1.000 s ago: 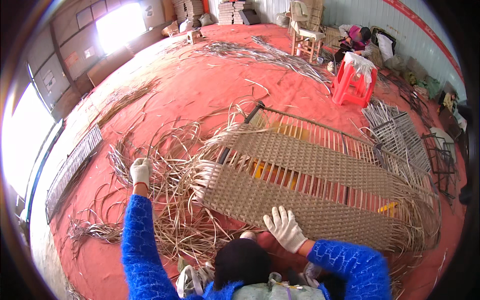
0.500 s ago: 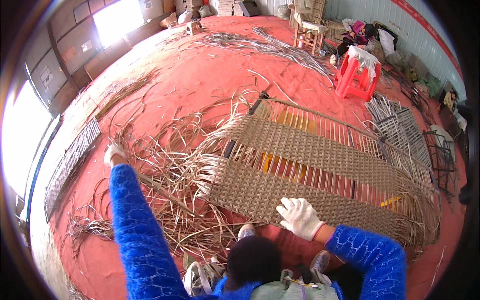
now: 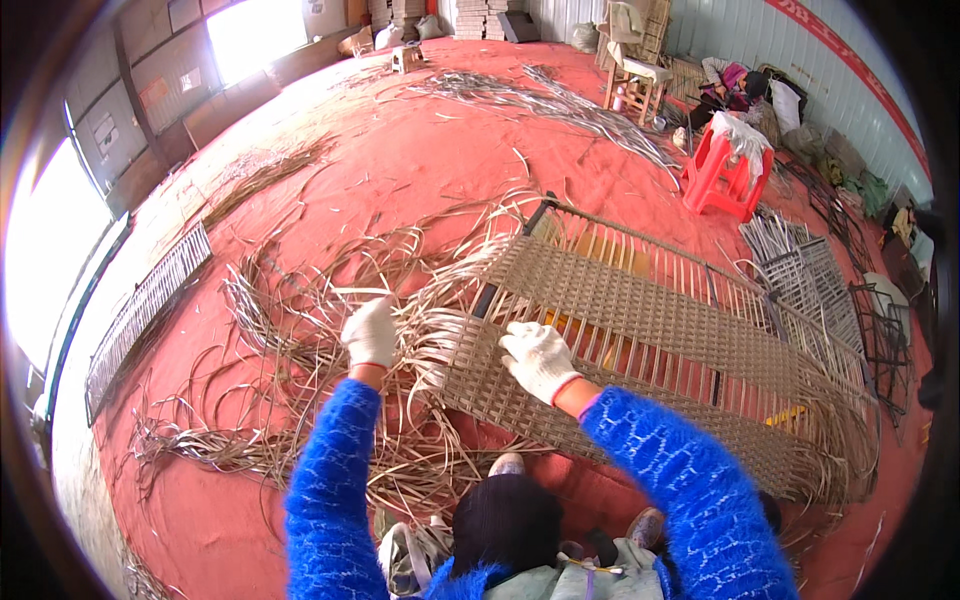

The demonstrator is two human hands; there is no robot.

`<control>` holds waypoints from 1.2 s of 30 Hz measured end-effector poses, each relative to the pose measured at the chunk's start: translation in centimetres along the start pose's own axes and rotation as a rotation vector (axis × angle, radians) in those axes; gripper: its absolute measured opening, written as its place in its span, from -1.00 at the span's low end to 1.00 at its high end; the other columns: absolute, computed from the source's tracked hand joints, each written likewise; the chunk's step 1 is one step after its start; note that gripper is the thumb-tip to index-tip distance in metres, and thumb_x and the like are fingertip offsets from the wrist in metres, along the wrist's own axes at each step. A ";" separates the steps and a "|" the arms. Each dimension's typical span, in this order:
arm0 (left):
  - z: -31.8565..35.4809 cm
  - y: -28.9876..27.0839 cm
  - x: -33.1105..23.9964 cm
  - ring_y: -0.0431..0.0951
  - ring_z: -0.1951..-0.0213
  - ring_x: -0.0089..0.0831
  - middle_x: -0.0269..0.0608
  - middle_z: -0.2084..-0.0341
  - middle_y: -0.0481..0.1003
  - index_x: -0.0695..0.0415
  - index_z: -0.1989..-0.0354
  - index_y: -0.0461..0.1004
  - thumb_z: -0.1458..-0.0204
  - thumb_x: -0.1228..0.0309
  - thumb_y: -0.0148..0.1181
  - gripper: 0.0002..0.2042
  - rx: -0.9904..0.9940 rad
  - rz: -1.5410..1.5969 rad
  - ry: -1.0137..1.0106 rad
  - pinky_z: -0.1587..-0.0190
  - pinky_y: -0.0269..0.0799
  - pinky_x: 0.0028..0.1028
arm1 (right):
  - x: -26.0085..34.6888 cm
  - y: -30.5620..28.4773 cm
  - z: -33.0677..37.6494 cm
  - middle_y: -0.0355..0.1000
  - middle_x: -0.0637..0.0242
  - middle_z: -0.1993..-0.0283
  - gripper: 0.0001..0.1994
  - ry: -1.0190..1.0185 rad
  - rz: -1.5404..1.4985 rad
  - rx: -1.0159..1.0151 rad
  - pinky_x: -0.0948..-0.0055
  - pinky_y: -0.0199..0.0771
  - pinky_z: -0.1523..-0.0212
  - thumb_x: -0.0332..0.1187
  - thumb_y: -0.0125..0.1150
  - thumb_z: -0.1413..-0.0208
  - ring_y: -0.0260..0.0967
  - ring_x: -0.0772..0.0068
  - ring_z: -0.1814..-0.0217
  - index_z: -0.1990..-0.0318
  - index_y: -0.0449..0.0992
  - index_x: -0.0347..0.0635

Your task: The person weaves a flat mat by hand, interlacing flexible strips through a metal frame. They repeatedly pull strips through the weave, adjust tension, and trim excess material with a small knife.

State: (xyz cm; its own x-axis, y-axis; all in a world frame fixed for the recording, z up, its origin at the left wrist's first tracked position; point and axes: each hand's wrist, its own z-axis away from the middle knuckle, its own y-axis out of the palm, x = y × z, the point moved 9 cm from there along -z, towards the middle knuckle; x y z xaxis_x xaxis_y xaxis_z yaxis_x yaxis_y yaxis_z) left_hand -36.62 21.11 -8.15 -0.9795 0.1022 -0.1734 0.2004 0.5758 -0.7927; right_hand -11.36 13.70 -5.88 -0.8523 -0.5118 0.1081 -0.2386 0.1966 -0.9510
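Note:
A half-woven tan wicker panel [image 3: 640, 290] lies slanting in front of me, with solid woven bands between rows of bare crosswise strips. Loose flat tan strips [image 3: 440, 345] spill from its left end over the floor. My left hand [image 3: 370, 332], in a white knitted glove, is closed in a fist above these loose ends; a pale strip [image 3: 362, 291] shows at its top and seems to be gripped there. Over the panel's left part, my right hand [image 3: 540, 360], gloved alike, has its fingers curled together; what they pinch, if anything, is hidden.
Red carpet [image 3: 400, 170] covers the floor. A red plastic stool [image 3: 725, 175] stands beyond the panel, near a seated person [image 3: 735, 85] and a wooden chair [image 3: 640, 75]. Slatted frames [image 3: 805, 270] lie at right; another long slatted panel [image 3: 150, 315] is at left. Strip bundles [image 3: 540, 105] lie farther back.
My left hand has come in from the far left to the panel's left end. My right hand has moved up and left from the near edge, its fingers now curled.

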 end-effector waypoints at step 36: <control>-1.7 12.3 -10.4 0.38 0.58 -0.68 -0.42 0.58 0.44 0.28 0.20 0.52 -0.03 0.51 0.10 -0.81 1.426 1.136 -0.220 0.55 0.30 -0.64 | -6.2 6.3 -8.4 0.25 0.30 -0.28 -0.67 0.182 -0.217 -0.032 0.26 0.00 -0.31 -0.14 0.15 -0.04 0.04 0.27 -0.39 0.01 0.55 0.15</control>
State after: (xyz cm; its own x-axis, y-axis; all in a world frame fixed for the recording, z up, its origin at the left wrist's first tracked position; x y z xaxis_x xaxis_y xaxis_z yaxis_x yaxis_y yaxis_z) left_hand -23.99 28.54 -15.11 -0.3785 -0.2588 -0.8887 0.6631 -0.7456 -0.0653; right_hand -11.52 25.16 -10.13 -0.8483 -0.3873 0.3613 -0.4369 0.1263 -0.8906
